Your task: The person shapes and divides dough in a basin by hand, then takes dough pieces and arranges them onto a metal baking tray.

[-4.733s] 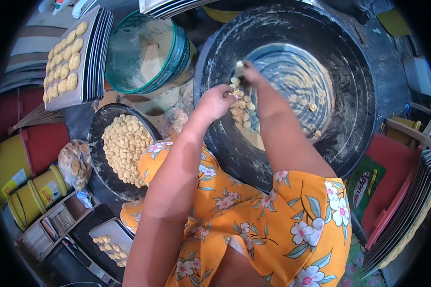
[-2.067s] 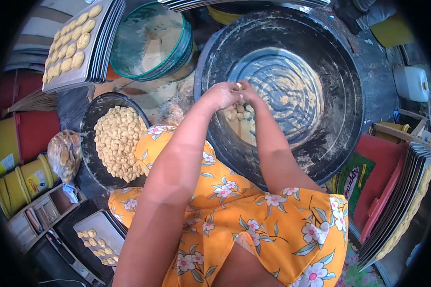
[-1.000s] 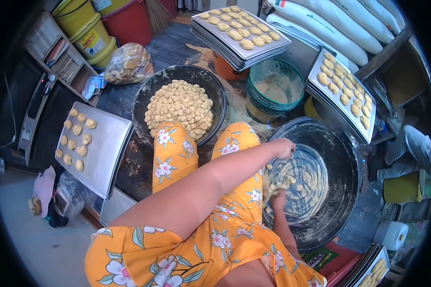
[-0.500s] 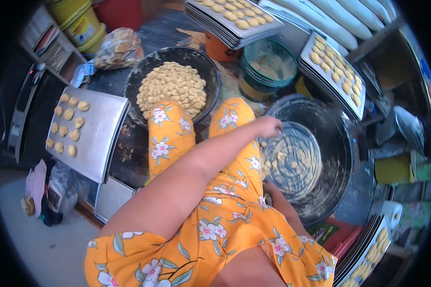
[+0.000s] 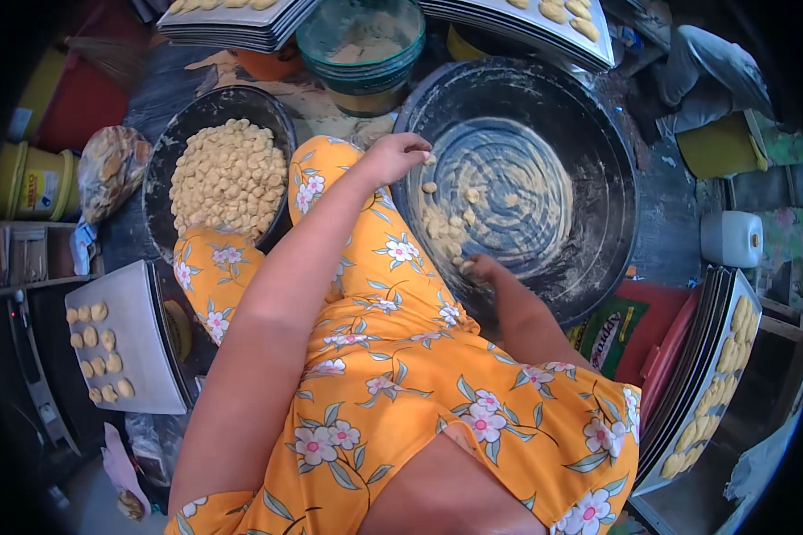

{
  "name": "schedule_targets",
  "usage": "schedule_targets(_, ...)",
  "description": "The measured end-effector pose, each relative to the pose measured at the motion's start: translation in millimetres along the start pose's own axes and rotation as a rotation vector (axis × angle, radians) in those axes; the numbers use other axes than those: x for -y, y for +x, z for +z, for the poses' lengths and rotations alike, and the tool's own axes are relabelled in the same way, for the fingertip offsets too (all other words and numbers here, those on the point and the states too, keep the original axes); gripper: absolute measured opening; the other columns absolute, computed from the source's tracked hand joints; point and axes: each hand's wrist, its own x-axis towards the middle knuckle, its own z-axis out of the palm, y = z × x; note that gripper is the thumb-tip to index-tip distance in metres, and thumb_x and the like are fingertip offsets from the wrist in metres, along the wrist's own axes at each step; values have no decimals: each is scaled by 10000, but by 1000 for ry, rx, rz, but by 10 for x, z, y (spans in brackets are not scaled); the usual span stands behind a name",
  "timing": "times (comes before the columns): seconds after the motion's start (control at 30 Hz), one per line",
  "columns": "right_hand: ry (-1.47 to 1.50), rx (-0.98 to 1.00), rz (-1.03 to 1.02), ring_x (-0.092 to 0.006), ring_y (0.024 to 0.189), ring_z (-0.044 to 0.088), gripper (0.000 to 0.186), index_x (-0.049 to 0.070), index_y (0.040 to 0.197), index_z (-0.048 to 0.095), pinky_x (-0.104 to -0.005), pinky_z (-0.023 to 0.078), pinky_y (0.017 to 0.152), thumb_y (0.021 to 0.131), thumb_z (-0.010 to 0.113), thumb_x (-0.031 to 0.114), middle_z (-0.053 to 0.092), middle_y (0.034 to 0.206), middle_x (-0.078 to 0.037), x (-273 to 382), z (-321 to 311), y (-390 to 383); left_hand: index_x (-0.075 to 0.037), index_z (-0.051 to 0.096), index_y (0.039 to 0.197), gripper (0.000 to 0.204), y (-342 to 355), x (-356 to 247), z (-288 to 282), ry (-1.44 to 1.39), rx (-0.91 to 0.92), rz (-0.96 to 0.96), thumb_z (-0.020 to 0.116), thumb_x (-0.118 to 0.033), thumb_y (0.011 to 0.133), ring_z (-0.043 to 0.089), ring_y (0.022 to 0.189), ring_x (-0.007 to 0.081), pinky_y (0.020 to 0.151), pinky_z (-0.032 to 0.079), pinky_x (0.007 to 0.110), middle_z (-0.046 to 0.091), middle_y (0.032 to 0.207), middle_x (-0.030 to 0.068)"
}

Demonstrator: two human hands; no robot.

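Observation:
A wide black basin lies at the right beside my knee, its bottom ringed with pale flour. Small dough balls are gathered along its left side. My left hand is over the basin's left rim, fingers curled together; anything in them is too small to name. Down at the near side of the basin, my right hand has its fingers closed at a dough ball. Another black basin, heaped with dough balls, stands to the left, beyond my other knee.
Stacked trays with dough pieces stand at left, far side and right. Green tubs sit between the basins. A bag of bread lies at far left, and a person's leg shows at far right.
The view has turned to the right, so the right basin appears nearer the middle. My right hand, mostly hidden before, now shows at the dough balls. My left hand stays near the basin's rim.

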Motion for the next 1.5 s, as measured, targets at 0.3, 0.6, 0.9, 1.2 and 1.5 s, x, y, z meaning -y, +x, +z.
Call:
schedule_targets(0.3, 321, -642, 5, -249, 798, 625, 368, 113, 1150, 611, -379, 511, 689, 788, 674, 129, 652, 949, -148, 1000, -823, 729, -45, 633, 1113, 283, 127, -44, -33, -175, 67, -180, 585, -205, 885, 543, 814, 92, 698, 441, 253, 594, 883, 4)
schedule_targets(0.6, -350, -686, 118, -394, 1153, 477, 697, 187, 1274, 504, -453, 393, 984, 689, 704, 511, 471, 1243, -208, 1078, -233, 842, -63, 610, 1154, 336, 197, -69, -165, -316, 96, -341, 576, -270, 891, 548, 881, 103, 752, 442, 269, 595, 996, 2)
schedule_targets(0.9, -229, -513, 98, -392, 1167, 483, 779, 194, 1270, 503, -446, 410, 973, 580, 817, 374, 417, 1316, -207, 1230, 360, 605, -56, 611, 1148, 362, 177, -85, -143, -274, 95, -333, 582, -306, 888, 551, 893, 116, 756, 443, 276, 598, 1014, 12)
schedule_targets(1.2, 621, -565, 26, -271, 836, 641, 498, 61, 1118, 605, -358, 521, 732, 636, 731, 77, 640, 983, -143, 1120, -71, 272, -62, 614, 1140, 352, 60, 15, -229, -318, 30, -342, 592, -305, 886, 548, 899, 114, 762, 447, 277, 600, 1031, 14)
schedule_targets(1.5, 88, -114, -46, -186, 806, 612, 386, 67, 1070, 619, -323, 494, 722, 695, 692, 122, 651, 896, -55, 439, 345, -159, -62, 668, 1033, 252, 161, 116, -98, -373, -18, -206, 638, -237, 853, 564, 756, 101, 595, 453, 260, 621, 850, 22)
